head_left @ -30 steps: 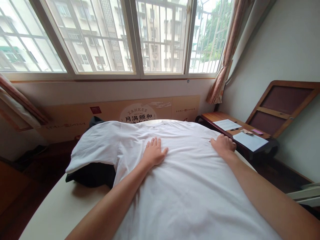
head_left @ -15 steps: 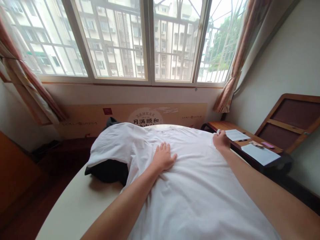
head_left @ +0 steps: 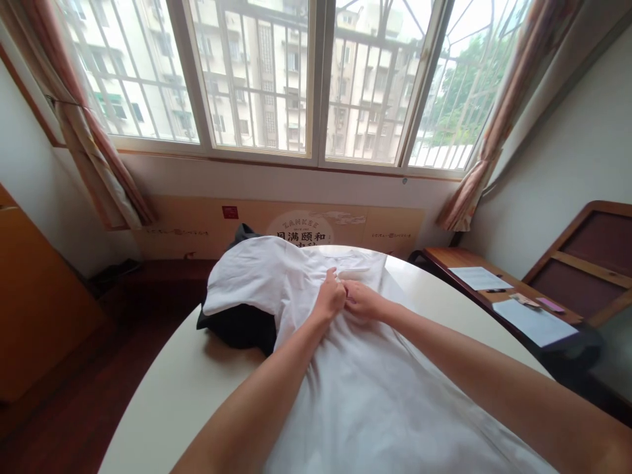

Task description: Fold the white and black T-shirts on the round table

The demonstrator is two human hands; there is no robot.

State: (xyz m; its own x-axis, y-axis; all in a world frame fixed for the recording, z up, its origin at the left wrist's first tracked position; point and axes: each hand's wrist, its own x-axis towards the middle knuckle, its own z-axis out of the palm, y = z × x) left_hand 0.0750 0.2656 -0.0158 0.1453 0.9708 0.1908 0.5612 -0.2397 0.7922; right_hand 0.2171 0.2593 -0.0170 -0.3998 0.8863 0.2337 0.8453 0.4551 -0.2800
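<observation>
A white T-shirt (head_left: pixel 355 382) lies across the round table, its right part turned over toward the middle. My right hand (head_left: pixel 364 301) is closed on the shirt's folded part near the middle. Right against it, my left hand (head_left: pixel 330 297) is closed on the cloth too, its fingertips partly hidden. Creases run from both hands toward the near end. At the left, the shirt's sleeve (head_left: pixel 247 276) drapes over a black cloth item (head_left: pixel 239 329), most of which is covered.
The cream round table (head_left: pixel 162 388) has a curved edge on the left. At the right, a wooden bench (head_left: pixel 444 258) carries paper sheets (head_left: pixel 536 322), a pen and a small pink item (head_left: pixel 550 304). A printed carton panel (head_left: pixel 197 217) stands under the barred window.
My right hand has carried the shirt's right side leftward to the middle, uncovering table on the right. My left hand, flat before, has closed on the cloth. The view has shifted slightly.
</observation>
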